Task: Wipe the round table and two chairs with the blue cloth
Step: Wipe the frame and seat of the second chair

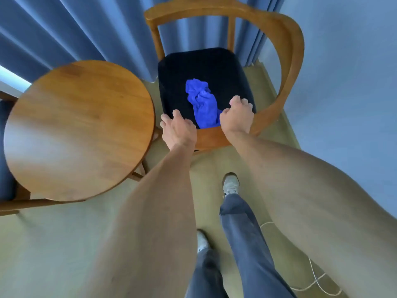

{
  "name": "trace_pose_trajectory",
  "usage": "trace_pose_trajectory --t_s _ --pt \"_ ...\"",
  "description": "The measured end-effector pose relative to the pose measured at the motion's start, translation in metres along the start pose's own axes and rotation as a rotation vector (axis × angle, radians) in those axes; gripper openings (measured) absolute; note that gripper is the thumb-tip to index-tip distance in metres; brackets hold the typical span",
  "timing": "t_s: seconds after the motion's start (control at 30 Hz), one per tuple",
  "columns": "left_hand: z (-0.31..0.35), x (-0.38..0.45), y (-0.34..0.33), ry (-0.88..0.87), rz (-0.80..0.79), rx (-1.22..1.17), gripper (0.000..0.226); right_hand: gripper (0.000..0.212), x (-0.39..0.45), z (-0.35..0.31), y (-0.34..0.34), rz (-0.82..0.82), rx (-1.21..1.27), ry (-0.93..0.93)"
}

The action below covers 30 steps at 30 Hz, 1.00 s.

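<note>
A crumpled blue cloth (202,104) lies loose in the middle of the dark seat of a wooden armchair (290,61) straight ahead. My left hand (178,130) clasps the seat's front left corner, fingers curled over the edge. At the front right corner, beside the end of the armrest, my right hand (236,117) is curled over the seat edge, its thumb touching the near end of the cloth. The round wooden table (79,130) stands to the left of this chair. A second chair (8,203) shows partly at the far left, mostly hidden behind the table.
Blue curtains (86,29) hang behind the table and chair, and a pale wall (354,82) lies to the right. My legs and shoes (231,186) stand on the beige floor. A thin white cord (313,274) trails on the floor at lower right.
</note>
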<state>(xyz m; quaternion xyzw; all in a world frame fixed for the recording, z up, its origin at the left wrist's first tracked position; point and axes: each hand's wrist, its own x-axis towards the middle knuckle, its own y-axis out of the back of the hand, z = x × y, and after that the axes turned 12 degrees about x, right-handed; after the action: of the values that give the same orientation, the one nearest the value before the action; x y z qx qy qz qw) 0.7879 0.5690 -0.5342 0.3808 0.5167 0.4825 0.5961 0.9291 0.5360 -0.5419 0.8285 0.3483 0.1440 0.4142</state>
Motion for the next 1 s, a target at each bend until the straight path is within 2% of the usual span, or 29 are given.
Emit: trace_pose_trajectory --t_s 0.13,0.27,0.4,0.57,0.77,0.83,0.93,1.0 --pt "-0.014 -0.045 0.001 0.133 0.013 0.006 0.026 0.013 -0.058 0.013 0.016 0.039 0.006 0.055" --pt "-0.041 -0.089 -0.033 0.166 -0.137 0.06 0.027 0.011 -0.11 0.051 0.008 -0.057 0.031 0.064" --pt "-0.061 -0.12 -0.081 0.229 -0.369 0.099 0.032 0.022 -0.142 0.104 -0.017 -0.243 -0.059 0.018" --pt "-0.076 -0.13 -0.152 0.287 -0.377 0.115 0.04 0.034 -0.153 0.168 -0.066 -0.306 -0.113 -0.035" --pt "-0.089 -0.128 -0.238 0.283 -0.45 0.162 0.038 0.044 -0.148 0.214 -0.126 -0.229 -0.177 0.06" --pt "-0.086 -0.108 -0.252 0.283 -0.433 0.137 0.038 0.045 -0.126 0.209 -0.14 -0.118 -0.162 0.161" --pt "-0.076 -0.076 -0.258 0.176 -0.377 0.124 0.03 0.05 -0.082 0.183 -0.156 -0.005 -0.16 0.294" --pt "-0.069 -0.05 -0.25 0.118 -0.341 0.115 0.022 0.044 -0.052 0.157 -0.164 0.03 -0.134 0.353"
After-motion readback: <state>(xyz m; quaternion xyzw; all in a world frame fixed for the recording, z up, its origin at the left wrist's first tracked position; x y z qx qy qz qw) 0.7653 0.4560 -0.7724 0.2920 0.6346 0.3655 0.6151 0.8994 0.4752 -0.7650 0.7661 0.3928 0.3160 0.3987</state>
